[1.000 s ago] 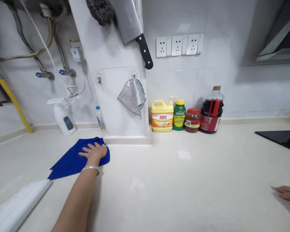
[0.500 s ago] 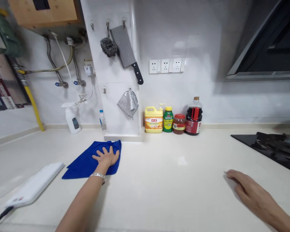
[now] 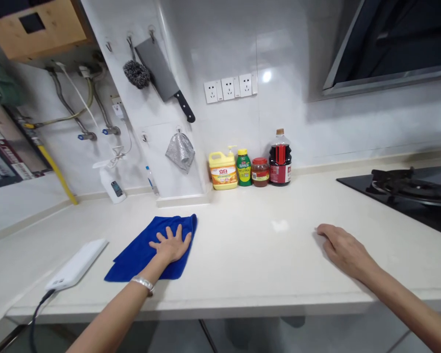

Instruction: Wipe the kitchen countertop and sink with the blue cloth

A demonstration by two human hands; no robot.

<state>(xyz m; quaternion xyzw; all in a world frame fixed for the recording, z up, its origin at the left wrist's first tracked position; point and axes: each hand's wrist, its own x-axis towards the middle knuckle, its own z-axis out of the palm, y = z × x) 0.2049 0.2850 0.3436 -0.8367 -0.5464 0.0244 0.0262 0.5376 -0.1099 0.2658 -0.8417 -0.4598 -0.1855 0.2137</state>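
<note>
A blue cloth (image 3: 135, 257) lies partly folded over on the pale countertop (image 3: 242, 255). My left hand (image 3: 172, 245) presses flat on its right part, fingers spread wide, with a silver bracelet at the wrist. Well to the right, my right hand (image 3: 347, 252) rests on the bare counter with its fingers bent and the thumb a little apart. Nothing shows in it, though its fingertips are partly hidden. The black gas stove (image 3: 422, 191) is the closest thing to that hand, behind it and to the right.
Along the wall stand a yellow detergent jug (image 3: 223, 171), a green bottle (image 3: 244, 169), a red-lidded jar (image 3: 260, 172) and a dark sauce bottle (image 3: 280, 159). A cleaver (image 3: 159, 71) hangs on the pillar. At left are a white device with a cable (image 3: 77, 264) and a spray bottle (image 3: 112, 184).
The view has shifted, so the counter's front edge now shows. My left hand stays spread on the cloth. My right hand is still on the counter, its fingers looking slightly more bent.
</note>
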